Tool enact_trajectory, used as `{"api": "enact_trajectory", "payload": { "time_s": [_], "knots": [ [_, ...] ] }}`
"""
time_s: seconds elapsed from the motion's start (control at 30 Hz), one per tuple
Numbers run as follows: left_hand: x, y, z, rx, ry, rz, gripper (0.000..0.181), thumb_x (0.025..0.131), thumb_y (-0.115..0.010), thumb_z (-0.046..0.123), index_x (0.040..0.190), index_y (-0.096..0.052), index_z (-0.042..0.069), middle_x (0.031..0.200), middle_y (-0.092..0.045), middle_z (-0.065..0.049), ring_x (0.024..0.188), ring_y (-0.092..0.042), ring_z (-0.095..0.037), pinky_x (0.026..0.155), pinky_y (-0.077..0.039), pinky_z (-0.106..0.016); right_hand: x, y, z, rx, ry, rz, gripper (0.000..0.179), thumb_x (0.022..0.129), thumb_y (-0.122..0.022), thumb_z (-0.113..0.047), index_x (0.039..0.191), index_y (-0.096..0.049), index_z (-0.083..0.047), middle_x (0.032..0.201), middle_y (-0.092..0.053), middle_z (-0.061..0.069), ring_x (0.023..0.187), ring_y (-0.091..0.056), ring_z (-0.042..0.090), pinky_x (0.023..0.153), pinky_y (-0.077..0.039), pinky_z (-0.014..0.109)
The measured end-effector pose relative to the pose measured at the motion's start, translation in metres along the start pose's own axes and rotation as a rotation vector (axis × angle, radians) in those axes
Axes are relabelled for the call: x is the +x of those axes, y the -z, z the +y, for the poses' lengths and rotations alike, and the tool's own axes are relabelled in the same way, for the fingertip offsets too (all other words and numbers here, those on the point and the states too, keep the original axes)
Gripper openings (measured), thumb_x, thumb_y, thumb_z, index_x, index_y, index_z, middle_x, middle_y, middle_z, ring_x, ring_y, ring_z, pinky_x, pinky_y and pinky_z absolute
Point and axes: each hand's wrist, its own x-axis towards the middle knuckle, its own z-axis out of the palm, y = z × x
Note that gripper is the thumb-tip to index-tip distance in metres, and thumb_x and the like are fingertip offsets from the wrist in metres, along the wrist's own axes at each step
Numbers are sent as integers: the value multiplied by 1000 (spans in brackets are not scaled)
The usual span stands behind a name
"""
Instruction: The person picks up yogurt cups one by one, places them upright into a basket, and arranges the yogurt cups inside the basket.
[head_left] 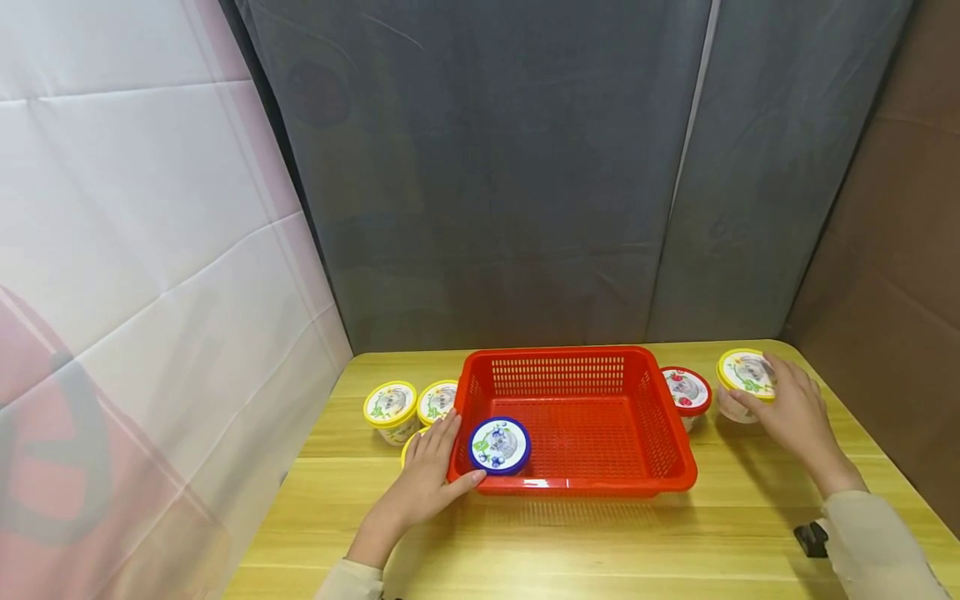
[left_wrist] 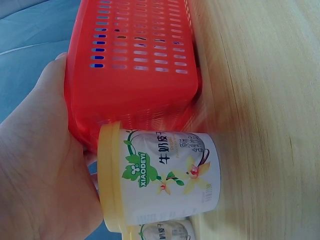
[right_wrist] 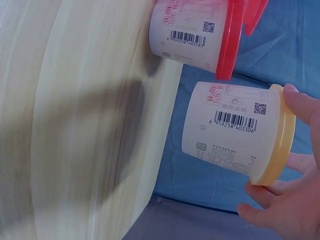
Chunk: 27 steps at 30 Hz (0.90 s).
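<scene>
A: What stands furthest left?
B: 3 yellow-lidded tubs (head_left: 391, 402) on the wooden table (head_left: 570, 550), crowding the red basket (head_left: 588, 433); the left hand (head_left: 429, 468) partly hides 1.

A: How does that hand lie?
B: Along the basket's left rim, fingers fairly straight, thumb spread apart from them toward the 1 blue-lidded tub (head_left: 499, 446) in the near left corner.

A: And to the right?
B: 1 red-lidded tub (head_left: 687, 390) stands close against the basket's right side, between it and the lifted tub (head_left: 746, 373). The right hand (head_left: 797, 410) pinches that tub's yellow lid between thumb and fingers, its base raised off the wood.

A: Where is there room?
B: Mesh floor shows right of the blue lid; wood runs along the basket's near side. Behind, the grey curtain (head_left: 487, 183) borders the table's far edge; the brown wall (head_left: 892, 275) borders its right.
</scene>
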Motion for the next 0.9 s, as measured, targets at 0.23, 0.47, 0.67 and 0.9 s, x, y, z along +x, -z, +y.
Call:
{"api": "enact_trajectory", "payload": {
  "time_s": [0.23, 0.47, 0.67, 0.9],
  "knots": [
    [1, 0, 0, -9, 4, -3, 98, 88, -56, 66, 159, -18, 10, 169, -13, -5, 155, -14, -34, 123, -9, -62, 0, 4, -4, -2, 12, 3, 86, 89, -72, -35, 149, -28, 10, 142, -37, 43, 124, -35, 61, 97, -28, 71],
    [1, 0, 0, -6, 2, -2, 98, 88, -56, 66, 159, -18, 10, 169, -13, -5, 155, -14, -34, 123, -9, -63, 1, 9, -8, 7, 35, 23, 85, 90, -72, -37, 148, -31, 10, 142, -37, 41, 124, -34, 62, 97, -28, 72],
    [1, -1, -2, -1, -1, 0, 99, 88, -56, 66, 159, -17, 10, 169, -12, -5, 155, -14, -34, 123, -10, -63, 1, 14, -12, 23, 66, 59, 81, 88, -74, -33, 145, -35, 8, 145, -38, 37, 121, -36, 60, 93, -30, 69],
    [1, -1, -2, -1, 4, -5, 99, 88, -55, 67, 159, -17, 11, 169, -12, -5, 155, -14, -33, 123, -10, -63, 1, 16, -15, 26, 66, 65, 80, 88, -74, -33, 146, -35, 6, 148, -36, 35, 119, -36, 60, 88, -30, 68]
  ]
}}
